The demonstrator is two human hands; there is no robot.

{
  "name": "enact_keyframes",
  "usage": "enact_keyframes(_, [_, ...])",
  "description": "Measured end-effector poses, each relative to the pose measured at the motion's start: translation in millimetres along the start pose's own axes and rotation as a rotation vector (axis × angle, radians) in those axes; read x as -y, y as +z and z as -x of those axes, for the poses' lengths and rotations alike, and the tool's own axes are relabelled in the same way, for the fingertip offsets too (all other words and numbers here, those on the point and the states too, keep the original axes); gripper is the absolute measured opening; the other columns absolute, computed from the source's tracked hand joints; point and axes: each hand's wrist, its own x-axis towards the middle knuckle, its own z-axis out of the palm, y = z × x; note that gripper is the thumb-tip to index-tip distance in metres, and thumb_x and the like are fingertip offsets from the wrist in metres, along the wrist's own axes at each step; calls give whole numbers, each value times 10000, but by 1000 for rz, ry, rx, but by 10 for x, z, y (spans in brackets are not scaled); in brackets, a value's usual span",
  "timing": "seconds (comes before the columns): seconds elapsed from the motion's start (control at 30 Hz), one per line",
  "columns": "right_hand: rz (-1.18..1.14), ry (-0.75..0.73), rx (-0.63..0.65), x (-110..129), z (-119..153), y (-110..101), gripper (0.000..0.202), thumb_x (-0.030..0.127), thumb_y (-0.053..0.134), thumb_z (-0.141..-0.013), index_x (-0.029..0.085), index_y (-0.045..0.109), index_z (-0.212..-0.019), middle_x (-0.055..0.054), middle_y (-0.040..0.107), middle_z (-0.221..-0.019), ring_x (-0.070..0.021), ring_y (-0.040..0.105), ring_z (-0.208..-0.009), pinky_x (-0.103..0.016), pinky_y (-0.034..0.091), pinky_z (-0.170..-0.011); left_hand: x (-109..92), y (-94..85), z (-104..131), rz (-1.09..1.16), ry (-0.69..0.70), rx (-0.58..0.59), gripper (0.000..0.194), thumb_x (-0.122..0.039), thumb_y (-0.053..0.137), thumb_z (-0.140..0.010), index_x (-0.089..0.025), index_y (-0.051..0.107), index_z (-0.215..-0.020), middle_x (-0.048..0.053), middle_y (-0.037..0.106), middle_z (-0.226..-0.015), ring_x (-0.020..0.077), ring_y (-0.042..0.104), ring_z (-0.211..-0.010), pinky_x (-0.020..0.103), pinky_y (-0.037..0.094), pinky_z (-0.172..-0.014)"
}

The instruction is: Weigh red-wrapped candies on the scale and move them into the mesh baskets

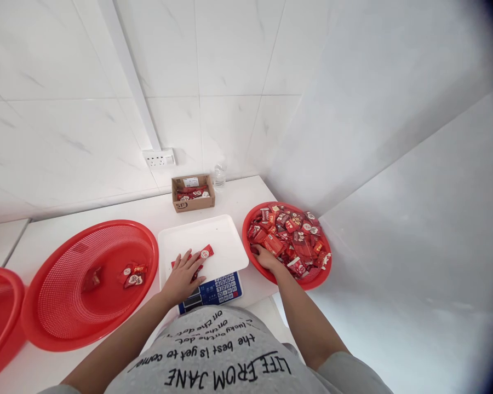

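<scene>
My left hand (183,279) lies over the white tray of a scale (224,235), fingers spread and flat. Beneath and beside its fingers are small red packets; one red packet (206,251) with a round white label sticks out past the fingertips. The scale's blue keypad panel (224,287) faces me. My right hand (265,258) reaches over the near left rim of a red basket (327,268) heaped with red packets (299,235). Its fingers dip in among the packets at the basket's left side and are mostly hidden, so their grip cannot be made out.
To the left stands a larger red mesh basket (57,284) holding several red packets (133,275). Part of another red basket (0,328) shows at the far left. A small cardboard box (194,203) of packets and a clear plastic container (219,176) stand by the wall.
</scene>
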Motion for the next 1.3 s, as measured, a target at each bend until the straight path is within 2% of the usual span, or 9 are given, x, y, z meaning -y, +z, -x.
enact_keyframes(0.3, [-74,20,30,-118,64,-104,279,339,502,-783,182,636,-970,-46,685,-884,-167,607,-757,-285,462,-709,2,-8,-9,-30,17,-17,520,-427,463,-845,-261,394,-1333,34,369,-1423,298,186,-1350,553,161,-1074])
enact_keyframes(0.57, [85,26,-121,-111,-70,27,304,274,518,-768,180,635,-1032,-103,666,-1037,-215,616,-916,-309,429,-816,-3,-8,29,-45,21,-51,531,-438,478,-834,-269,393,-1331,41,349,-1434,293,189,-1350,543,180,-1073])
enact_keyframes(0.8, [63,-12,-173,-122,-50,56,218,189,488,-721,174,678,-827,-72,699,-899,-189,634,-831,-299,453,-786,7,-16,118,-39,-35,-91,500,-436,461,-848,-233,429,-1303,71,375,-1416,284,206,-1347,528,201,-1071])
enact_keyframes(0.93, [9,-92,-391,-20,99,-76,242,285,470,-737,191,662,-849,-58,693,-832,-200,623,-775,-343,460,-765,65,-24,221,-42,-70,-125,472,-423,447,-858,-227,443,-1288,71,381,-1412,275,199,-1350,516,201,-1074])
enact_keyframes(1.03, [-97,-171,-553,244,171,-117,250,341,490,-732,192,646,-859,-65,681,-888,-210,604,-836,-364,442,-812,102,-23,271,-42,-103,-118,480,-412,442,-862,-211,426,-1297,77,382,-1411,272,197,-1351,517,200,-1073])
enact_keyframes(1.07, [-159,-194,-530,364,179,-95,246,349,499,-729,193,641,-855,-61,679,-872,-203,603,-819,-359,445,-804,108,-21,277,-41,-113,-116,482,-411,441,-862,-208,421,-1299,77,381,-1411,271,198,-1350,516,201,-1073])
enact_keyframes(1.13, [-304,-250,-349,623,171,16,226,338,515,-718,186,631,-839,-49,674,-831,-177,603,-754,-330,461,-751,108,-15,275,-39,-130,-116,487,-410,444,-859,-209,416,-1301,74,382,-1411,271,203,-1349,510,203,-1073])
enact_keyframes(1.23, [-419,-315,-34,983,125,302,163,306,547,-683,171,614,-746,-29,654,-736,-145,580,-658,-296,460,-678,89,-7,250,-38,-143,-121,519,-407,457,-851,-197,389,-1320,86,374,-1415,274,207,-1348,501,199,-1076])
enact_keyframes(1.3, [-442,-344,80,1163,102,501,145,295,561,-669,177,606,-740,-10,644,-730,-129,561,-637,-279,449,-645,78,-5,230,-35,-151,-124,549,-405,472,-841,-188,368,-1334,97,366,-1419,276,204,-1349,500,198,-1076])
